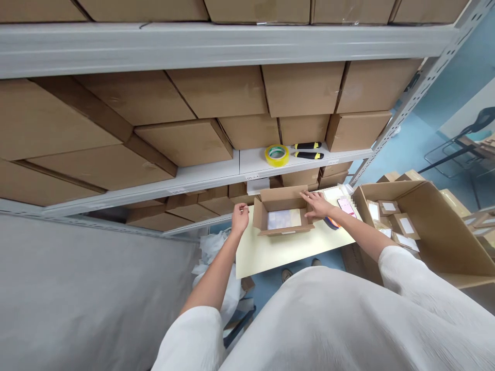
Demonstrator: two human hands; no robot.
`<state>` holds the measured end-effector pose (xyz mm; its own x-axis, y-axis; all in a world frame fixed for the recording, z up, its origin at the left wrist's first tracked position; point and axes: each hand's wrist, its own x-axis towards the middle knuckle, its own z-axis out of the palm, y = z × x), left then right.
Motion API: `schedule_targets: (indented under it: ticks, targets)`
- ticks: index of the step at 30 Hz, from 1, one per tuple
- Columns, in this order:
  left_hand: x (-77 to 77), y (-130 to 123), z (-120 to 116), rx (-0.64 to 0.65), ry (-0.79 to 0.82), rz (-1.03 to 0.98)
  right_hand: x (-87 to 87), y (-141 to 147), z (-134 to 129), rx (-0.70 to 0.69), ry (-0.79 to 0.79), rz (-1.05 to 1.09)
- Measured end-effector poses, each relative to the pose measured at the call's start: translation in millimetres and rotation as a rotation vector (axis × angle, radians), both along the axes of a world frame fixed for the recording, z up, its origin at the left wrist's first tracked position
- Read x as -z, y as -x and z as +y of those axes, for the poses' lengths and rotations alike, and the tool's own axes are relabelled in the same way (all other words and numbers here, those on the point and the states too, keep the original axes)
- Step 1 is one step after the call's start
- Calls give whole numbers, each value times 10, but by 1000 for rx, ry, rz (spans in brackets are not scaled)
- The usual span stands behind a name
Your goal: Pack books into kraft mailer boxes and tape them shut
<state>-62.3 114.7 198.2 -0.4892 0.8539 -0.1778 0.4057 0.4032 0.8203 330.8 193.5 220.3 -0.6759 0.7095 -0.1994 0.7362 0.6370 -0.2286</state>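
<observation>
An open cardboard box (284, 232) stands on the pale yellow board, its flaps up and out. Inside lies a flat item (283, 219), whitish-blue with a cream right end. My right hand (317, 205) rests on the box's right end, fingers spread and holding nothing. Just left of the box, my left hand (240, 218) is raised with its fingers curled together; whether it holds something small cannot be made out. A blue and orange object (331, 222) sits partly hidden under my right forearm. Beyond it lies a phone-like pink and white item (347, 206).
Shelves (209, 178) packed with cartons rise in front. A yellow tape roll (277, 155) and two black-yellow cutters (308, 155) lie on one shelf. At the right stands a large carton (456, 226) with small labelled boxes. White plastic bags (232, 293) hang at the lower left.
</observation>
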Motion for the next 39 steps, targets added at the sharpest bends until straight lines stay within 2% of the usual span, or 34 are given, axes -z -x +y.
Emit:
schedule_targets:
  ticks: [3, 6, 10, 15, 19, 22, 26, 31, 35, 37, 39]
  targets:
    - [176, 64, -167, -29, 24, -159, -29, -135, -49, 152, -95, 142]
    - [277, 51, -291, 14, 33, -205, 28, -267, -63, 343, -138, 257]
    - [292, -4, -360, 154, 22, -203, 215, -364, -66, 519, -14, 359]
    - [288, 6, -406, 436, 70, -186, 451, -251, -100, 539, 205, 416]
    - [350, 29, -435, 608, 134, -119, 550, -87, -80, 525, 233, 365]
    - [406, 25, -453, 662, 137, -96, 594, -14, -38, 484, 241, 305]
    - [448, 23, -508, 660, 136, -174, 664, 12, 10, 453, 299, 376]
    - [461, 25, -595, 542, 111, -286, 763, -20, 32, 439, 366, 633]
    - [505, -54, -591, 386, 82, -200, 747, -55, 42, 423, 459, 733]
    - [530, -126, -567, 311, 73, -120, 704, -64, 43, 454, 517, 762]
    - [540, -206, -546, 288, 79, -32, 663, -62, 29, 499, 573, 769]
